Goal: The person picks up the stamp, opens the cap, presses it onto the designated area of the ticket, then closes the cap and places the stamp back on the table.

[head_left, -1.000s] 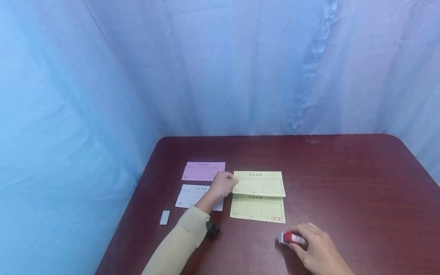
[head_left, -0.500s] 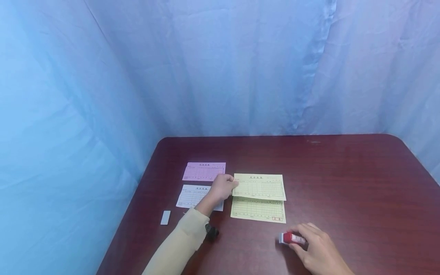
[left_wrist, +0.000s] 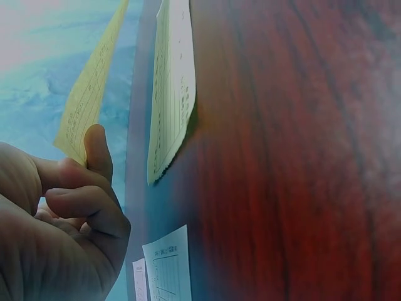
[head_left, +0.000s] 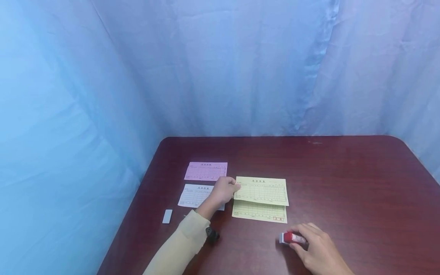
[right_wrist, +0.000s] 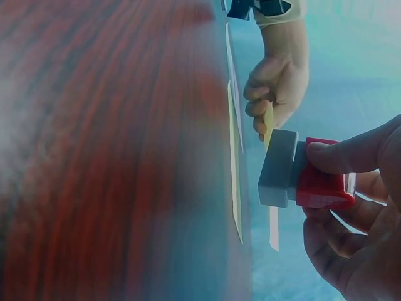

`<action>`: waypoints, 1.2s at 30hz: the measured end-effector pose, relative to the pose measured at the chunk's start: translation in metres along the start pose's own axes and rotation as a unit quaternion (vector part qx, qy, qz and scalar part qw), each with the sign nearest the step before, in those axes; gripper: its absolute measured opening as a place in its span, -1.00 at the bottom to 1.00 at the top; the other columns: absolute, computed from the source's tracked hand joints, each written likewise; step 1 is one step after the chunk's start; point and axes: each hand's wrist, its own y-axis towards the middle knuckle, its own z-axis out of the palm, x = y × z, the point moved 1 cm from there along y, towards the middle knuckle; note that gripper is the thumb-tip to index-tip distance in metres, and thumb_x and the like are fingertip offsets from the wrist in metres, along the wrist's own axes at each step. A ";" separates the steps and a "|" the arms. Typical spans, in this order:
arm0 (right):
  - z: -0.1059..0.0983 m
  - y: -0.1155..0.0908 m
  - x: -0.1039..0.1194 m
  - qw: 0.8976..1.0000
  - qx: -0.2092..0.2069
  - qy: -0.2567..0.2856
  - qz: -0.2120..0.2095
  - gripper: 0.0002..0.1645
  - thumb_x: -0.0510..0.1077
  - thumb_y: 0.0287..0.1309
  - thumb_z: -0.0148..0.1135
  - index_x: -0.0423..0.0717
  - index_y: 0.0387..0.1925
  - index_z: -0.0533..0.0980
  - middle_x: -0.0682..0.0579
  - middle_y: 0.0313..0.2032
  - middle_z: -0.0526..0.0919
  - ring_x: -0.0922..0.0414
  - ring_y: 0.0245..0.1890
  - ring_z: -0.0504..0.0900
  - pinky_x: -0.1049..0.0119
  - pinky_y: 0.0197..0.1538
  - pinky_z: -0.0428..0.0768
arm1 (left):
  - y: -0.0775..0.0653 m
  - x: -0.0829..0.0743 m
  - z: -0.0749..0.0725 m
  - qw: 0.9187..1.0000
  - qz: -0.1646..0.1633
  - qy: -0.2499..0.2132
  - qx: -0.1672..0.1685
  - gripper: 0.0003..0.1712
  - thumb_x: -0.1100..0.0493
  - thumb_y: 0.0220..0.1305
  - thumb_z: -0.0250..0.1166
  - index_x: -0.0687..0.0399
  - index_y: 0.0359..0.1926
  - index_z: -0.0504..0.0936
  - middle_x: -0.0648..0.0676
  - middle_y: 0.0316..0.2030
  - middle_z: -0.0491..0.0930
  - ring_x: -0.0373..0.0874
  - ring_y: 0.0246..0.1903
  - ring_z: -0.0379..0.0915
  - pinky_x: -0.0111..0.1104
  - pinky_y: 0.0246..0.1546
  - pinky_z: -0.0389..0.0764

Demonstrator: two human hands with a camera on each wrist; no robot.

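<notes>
At a dark red bench, a person's left hand pinches a raised yellow slip by its left edge, the grip closed down to the paper's thickness. The right hand holds a red-and-grey stamp between thumb and fingers, its grip only as wide as the handle. The step in hand appears to be positioning the raised slip above a second yellow slip, which bears a red boxed mark; the next move probably calls for laying it flat, clear of the stamp. Only the head view shows that mark; the left wrist view reveals the gap separating the two slips.
</notes>
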 end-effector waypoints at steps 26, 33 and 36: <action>0.000 0.004 -0.004 0.999 -0.014 0.017 -0.024 -0.38 -0.33 -0.48 0.57 0.16 -0.24 0.58 0.39 -0.34 0.58 0.37 -0.37 0.45 0.58 -0.25 0.37 | -0.020 0.006 0.009 1.000 0.022 -0.010 0.007 -0.81 0.21 0.23 0.25 0.10 -0.52 0.55 0.00 -0.64 0.47 -0.21 -0.68 0.31 -0.41 -0.67 0.33; 0.000 0.004 -0.005 0.999 -0.018 0.017 -0.030 -0.39 -0.33 -0.48 0.56 0.15 -0.25 0.58 0.37 -0.32 0.59 0.36 -0.35 0.46 0.56 -0.24 0.37 | -0.022 0.011 0.013 0.999 0.034 -0.019 0.005 -0.79 0.23 0.23 0.25 0.13 -0.55 0.53 -0.02 -0.67 0.44 -0.22 -0.70 0.28 -0.42 -0.68 0.30; 0.001 0.010 -0.003 0.999 -0.015 0.007 -0.037 -0.41 -0.33 -0.47 0.56 0.13 -0.26 0.58 0.36 -0.32 0.60 0.35 -0.35 0.47 0.55 -0.24 0.37 | -0.020 0.014 0.014 0.999 0.036 -0.033 0.012 -0.78 0.24 0.23 0.25 0.13 -0.55 0.52 -0.03 -0.68 0.42 -0.23 -0.73 0.27 -0.43 -0.70 0.30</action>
